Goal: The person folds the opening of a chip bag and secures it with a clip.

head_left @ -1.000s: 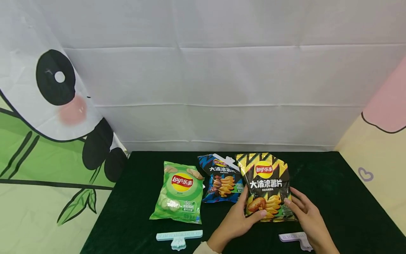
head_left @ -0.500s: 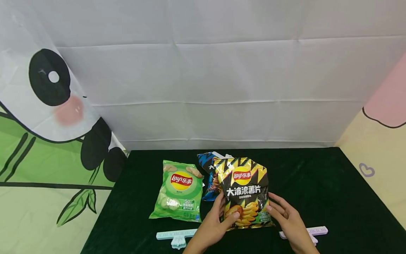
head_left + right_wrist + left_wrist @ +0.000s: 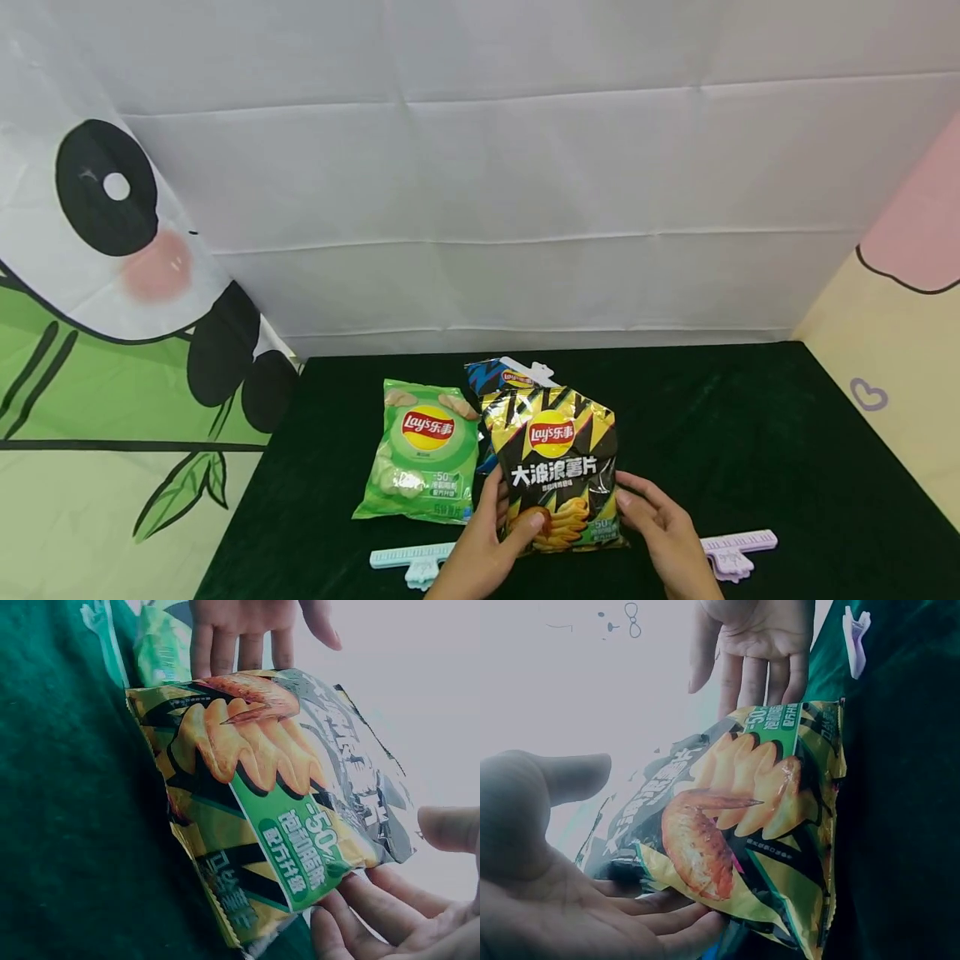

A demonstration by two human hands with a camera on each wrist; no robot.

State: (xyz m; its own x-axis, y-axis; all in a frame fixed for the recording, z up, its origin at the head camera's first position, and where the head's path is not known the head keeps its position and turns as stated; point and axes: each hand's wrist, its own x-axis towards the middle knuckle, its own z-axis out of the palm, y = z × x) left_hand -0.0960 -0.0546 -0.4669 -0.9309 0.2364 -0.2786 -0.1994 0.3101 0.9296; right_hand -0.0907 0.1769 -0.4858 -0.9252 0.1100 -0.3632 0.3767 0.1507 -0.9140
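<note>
Black chip bag (image 3: 557,492) and hands (image 3: 483,550) moved left.

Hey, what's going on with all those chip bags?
A person's left grip and right grip hold a black and yellow chip bag by its sides. Behind it, mostly hidden in the head view, is a blue bag with a white clip across its top. A green bag lies to the left. Nearer the person, a light blue clip lies on the left and a purple clip on the right.
</note>
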